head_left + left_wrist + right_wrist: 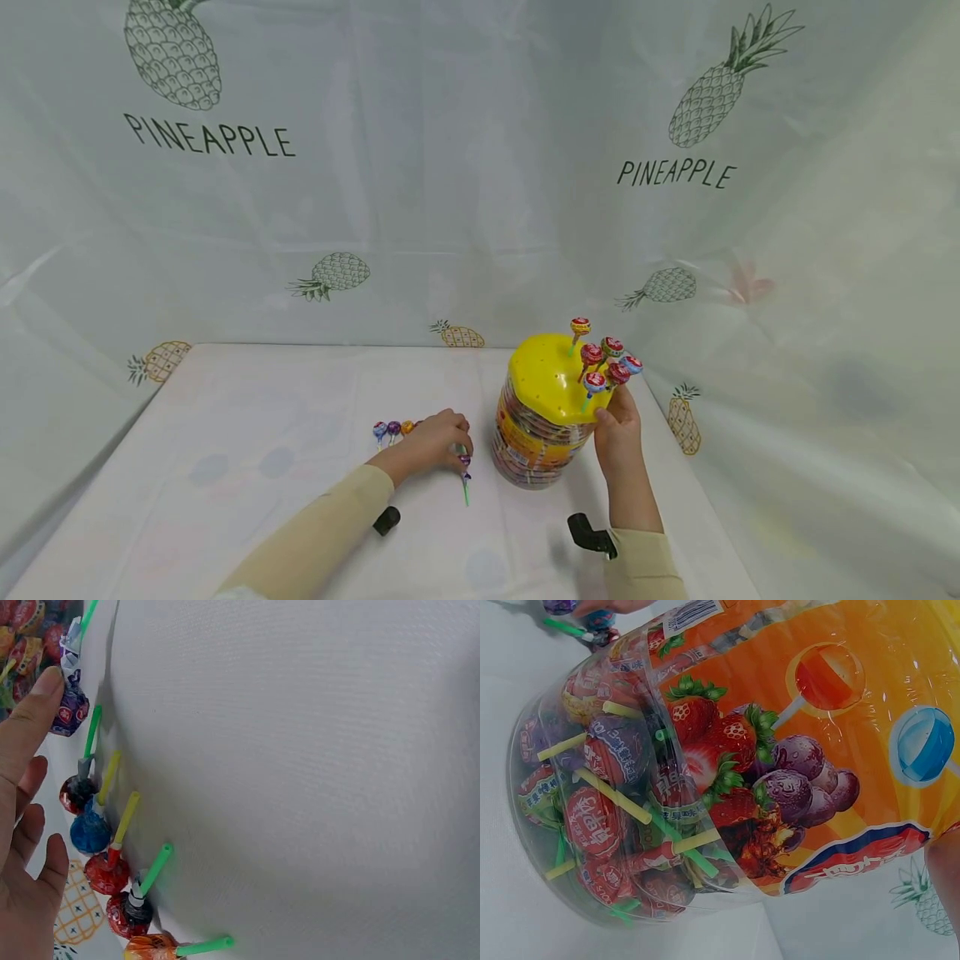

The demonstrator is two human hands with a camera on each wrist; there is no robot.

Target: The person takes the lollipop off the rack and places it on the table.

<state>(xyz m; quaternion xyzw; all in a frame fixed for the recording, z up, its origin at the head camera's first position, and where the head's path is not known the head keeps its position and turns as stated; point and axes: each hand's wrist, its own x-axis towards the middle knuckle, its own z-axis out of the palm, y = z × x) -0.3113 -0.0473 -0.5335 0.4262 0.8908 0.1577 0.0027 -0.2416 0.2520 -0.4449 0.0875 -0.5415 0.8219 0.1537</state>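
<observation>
At the table's middle, my left hand [431,446] pinches a purple-wrapped lollipop [465,461] whose green stick points toward me. The left wrist view shows one fingertip on that purple lollipop [72,705] and the other fingers spread apart. Beside this hand lies a row of lollipops [380,430], partly hidden by it. My right hand [621,437] grips the right edge of a clear lollipop tub [536,446], thumb at its yellow lid [543,375]. Several lollipops [591,354] stand upright in the lid's right part. More wrapped lollipops [596,817] fill the tub.
The white table [262,450] reaches back to a pineapple-print curtain [465,208]. Black wrist-mounted pieces stick out by each sleeve, one near the left forearm [387,521] and one near the right [591,535].
</observation>
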